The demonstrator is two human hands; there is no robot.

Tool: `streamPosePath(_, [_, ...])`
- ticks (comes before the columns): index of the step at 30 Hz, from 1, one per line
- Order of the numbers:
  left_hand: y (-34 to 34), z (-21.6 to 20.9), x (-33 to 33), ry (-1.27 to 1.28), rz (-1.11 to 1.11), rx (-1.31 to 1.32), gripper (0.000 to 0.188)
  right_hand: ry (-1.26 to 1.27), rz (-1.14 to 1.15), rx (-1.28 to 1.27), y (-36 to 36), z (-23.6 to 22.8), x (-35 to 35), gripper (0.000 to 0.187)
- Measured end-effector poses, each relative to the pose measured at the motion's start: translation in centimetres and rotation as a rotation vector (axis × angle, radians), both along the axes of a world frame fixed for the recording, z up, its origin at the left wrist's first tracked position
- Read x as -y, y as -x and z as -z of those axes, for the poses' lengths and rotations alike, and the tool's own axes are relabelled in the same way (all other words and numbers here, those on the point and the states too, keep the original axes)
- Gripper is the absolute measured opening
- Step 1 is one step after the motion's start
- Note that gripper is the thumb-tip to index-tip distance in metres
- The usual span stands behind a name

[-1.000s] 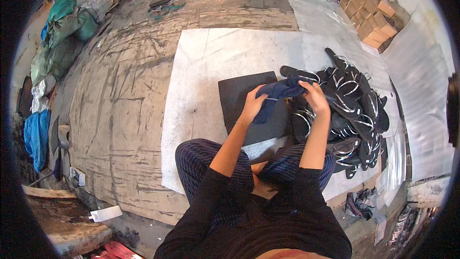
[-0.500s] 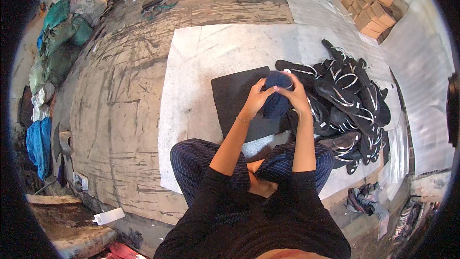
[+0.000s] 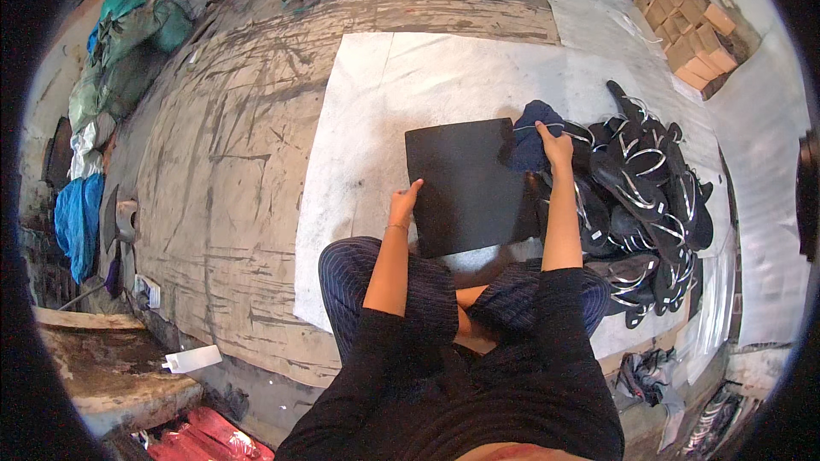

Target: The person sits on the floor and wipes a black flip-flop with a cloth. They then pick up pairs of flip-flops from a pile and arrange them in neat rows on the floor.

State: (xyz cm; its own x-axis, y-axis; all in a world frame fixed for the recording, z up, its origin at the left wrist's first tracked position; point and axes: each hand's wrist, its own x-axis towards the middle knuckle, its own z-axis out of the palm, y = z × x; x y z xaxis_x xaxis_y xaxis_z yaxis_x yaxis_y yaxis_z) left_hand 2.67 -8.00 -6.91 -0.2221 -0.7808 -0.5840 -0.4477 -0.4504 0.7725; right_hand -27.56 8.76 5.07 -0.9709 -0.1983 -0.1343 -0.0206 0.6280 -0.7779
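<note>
A square black sheet (image 3: pixel 465 188) lies in front of my crossed legs. At its left edge is my left hand (image 3: pixel 402 205), thumb on top and the other fingers hidden underneath, pinching the edge. My right hand (image 3: pixel 555 148) grips a folded navy cloth (image 3: pixel 528 149) by its right side, at the sheet's upper right corner. Close beside that hand, on the right, is a heap of black flip-flops (image 3: pixel 628 183) with shiny silvery straps and small white labels.
Under the sheet and flip-flops spreads a white mat (image 3: pixel 359 137) on a scuffed brown floor covering (image 3: pixel 213 205). Brown boxes (image 3: pixel 696 47) are stacked at the far right. Filled sacks (image 3: pixel 128 60) line the left side. A crumpled grey cloth (image 3: pixel 647 376) lies at the near right.
My hands have parted. The left has left the navy cloth and taken the sheet's left edge. The right has carried the cloth to the sheet's upper right corner. The whole view has shifted slightly.
</note>
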Motion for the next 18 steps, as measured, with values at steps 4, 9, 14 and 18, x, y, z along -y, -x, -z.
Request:
streamPosePath(4, [3.0,-3.4,-3.2,-0.1,0.206,-0.094,0.083,0.269,-0.031,0.021,0.9,-0.8,-3.2,0.067])
streamPosePath(9, [1.9,-1.0,-2.5,0.015,0.158,-0.185,0.079,0.457,0.031,0.096,-2.8,-5.6,-3.2,0.051])
streamPosePath(14, [1.8,-0.8,-1.1,-0.164,0.195,-0.262,0.082,0.532,-0.075,0.326,-7.0,-8.9,-3.5,0.045])
streamPosePath(18, [2.1,-5.4,-3.6,-0.154,0.212,-0.255,0.08,0.472,-0.034,0.468,-8.7,-8.5,-3.6,0.046])
